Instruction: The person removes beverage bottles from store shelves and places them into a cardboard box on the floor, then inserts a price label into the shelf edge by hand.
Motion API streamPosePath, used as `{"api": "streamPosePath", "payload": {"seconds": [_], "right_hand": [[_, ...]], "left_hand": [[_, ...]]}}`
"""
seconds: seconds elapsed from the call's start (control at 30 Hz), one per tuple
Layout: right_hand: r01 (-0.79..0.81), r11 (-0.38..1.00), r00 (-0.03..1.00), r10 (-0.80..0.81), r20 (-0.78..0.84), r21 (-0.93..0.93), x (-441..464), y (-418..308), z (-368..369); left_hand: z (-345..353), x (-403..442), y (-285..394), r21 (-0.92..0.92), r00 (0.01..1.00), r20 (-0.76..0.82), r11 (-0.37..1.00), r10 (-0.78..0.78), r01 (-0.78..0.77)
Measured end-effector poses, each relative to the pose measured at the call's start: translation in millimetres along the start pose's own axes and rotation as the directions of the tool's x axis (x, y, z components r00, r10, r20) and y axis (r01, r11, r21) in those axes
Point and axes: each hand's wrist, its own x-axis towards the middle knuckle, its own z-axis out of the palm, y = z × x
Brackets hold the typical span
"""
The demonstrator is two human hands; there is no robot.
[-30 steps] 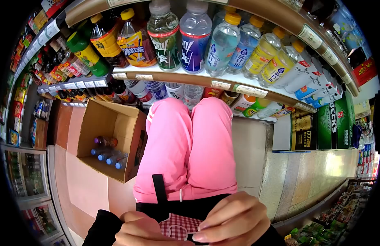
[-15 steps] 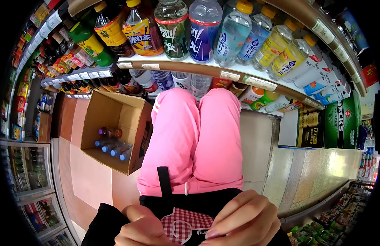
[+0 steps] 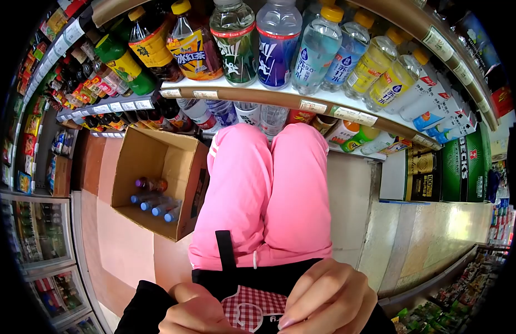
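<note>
Checked patch [image 3: 257,299], long axis crosswise, between left hand [image 3: 195,312], right hand [image 3: 331,296]; grip: cannot tell.

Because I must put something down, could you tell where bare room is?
Bare floor lies between pink trousers and black-and-gold carton; another patch, between cardboard box and glass-door cabinet. Crowded: the bottle shelf, and the checked cloth, flanked by left hand and right hand.

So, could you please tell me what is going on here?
A person in pink trousers faces a shelf of drinks bottles. Their left hand and right hand are on either side of a red checked patch on black cloth; their grip is unclear. On the floor to the left, a cardboard box holds one purple-capped bottle and four blue-capped bottles.
</note>
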Motion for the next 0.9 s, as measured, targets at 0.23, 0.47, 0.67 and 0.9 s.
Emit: {"api": "streamPosePath", "payload": {"seconds": [0.23,0.47,0.67,0.9], "right_hand": [[0.079,0.993,0.993,-0.086,0.083,0.083,14.0,22.0,-4.0],[-0.412,0.899,0.89,0.433,0.145,-0.15,7.9,28.7,-39.0],[-0.636,0.751,0.766,0.642,-0.029,-0.178,-8.9,48.8,-43.1],[-0.747,0.607,0.639,0.768,-0.04,-0.271,-13.2,61.8,-39.3]], "left_hand": [[-2.1,7.5,1.6,0.062,0.996,0.034,0.995,-0.078,0.076],[5.3,-16.4,-63.7,0.179,0.982,-0.188,0.984,0.024,0.01],[11.0,-36.6,-83.8,-0.096,0.831,-0.349,0.899,-0.432,0.427],[-8.2,-45.4,-94.0,-0.084,0.72,-0.377,0.795,-0.583,0.6]]}}
